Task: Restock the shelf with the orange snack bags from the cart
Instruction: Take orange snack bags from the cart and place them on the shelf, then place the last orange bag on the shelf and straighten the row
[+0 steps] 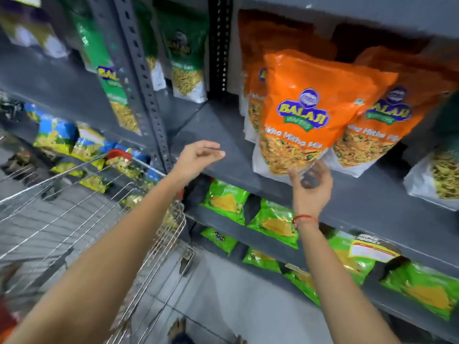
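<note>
1. Here, the right hand (311, 187) pinches the bottom edge of an orange snack bag (308, 112), fingers curled on its clear base.
2. The bag stands upright on the grey shelf (218, 135), with more orange bags at its 3 and 9 o'clock.
3. The left hand (198, 157) hovers open and empty at the bag's 8 o'clock.
4. The wire cart (94, 207) sits at the hands' 7 o'clock.

The orange bags (310, 112) are glossy plastic film, creased and shiny. The shelf (223, 135) is matt grey painted metal, and the cart (99, 214) is bright bare wire.
</note>
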A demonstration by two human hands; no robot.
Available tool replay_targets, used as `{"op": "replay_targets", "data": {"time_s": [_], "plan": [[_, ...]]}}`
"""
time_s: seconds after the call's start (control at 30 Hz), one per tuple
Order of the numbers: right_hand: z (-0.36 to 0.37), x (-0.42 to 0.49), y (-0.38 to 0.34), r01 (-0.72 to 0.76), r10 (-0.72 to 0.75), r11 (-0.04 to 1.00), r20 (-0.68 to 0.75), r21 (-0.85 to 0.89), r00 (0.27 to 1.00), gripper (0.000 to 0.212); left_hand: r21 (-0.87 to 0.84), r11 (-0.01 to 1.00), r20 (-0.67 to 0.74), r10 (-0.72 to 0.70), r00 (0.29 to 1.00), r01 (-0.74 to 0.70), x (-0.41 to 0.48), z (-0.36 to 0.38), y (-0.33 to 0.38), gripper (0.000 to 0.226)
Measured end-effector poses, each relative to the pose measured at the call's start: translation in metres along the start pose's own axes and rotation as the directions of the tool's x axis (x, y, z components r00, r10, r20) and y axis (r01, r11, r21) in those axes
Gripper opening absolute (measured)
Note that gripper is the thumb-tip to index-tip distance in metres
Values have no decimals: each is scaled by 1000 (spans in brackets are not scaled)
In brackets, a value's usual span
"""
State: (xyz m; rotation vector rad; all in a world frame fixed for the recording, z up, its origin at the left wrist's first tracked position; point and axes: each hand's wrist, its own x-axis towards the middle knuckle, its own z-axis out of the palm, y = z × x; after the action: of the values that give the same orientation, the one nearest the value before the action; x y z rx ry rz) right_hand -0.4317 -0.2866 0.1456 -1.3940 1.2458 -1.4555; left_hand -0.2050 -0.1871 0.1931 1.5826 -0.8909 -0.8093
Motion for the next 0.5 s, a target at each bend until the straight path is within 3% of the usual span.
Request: {"op": "replay_targets", "data": {"time_s": [0.1,0.23,0.33,0.5], "plan": [[30,-43,-6,106,-104,994,77,-18,992,43,50,998,-99,-36,994,41,-27,-47,-24,31],[100,-108,-22,168,-169,985,384,37,908,32,61,987,-273,-128,953,150,-68,-123,-74,25],[155,-162,-31,176,-144,984,669,20,729,30,67,967,-379,-203,903,245,-104,-179,-118,18],[227,-241,-31,254,-20,965,947,-66,321,32,46,883,-522,-377,765,467,-173,-262,-194,25]]}}
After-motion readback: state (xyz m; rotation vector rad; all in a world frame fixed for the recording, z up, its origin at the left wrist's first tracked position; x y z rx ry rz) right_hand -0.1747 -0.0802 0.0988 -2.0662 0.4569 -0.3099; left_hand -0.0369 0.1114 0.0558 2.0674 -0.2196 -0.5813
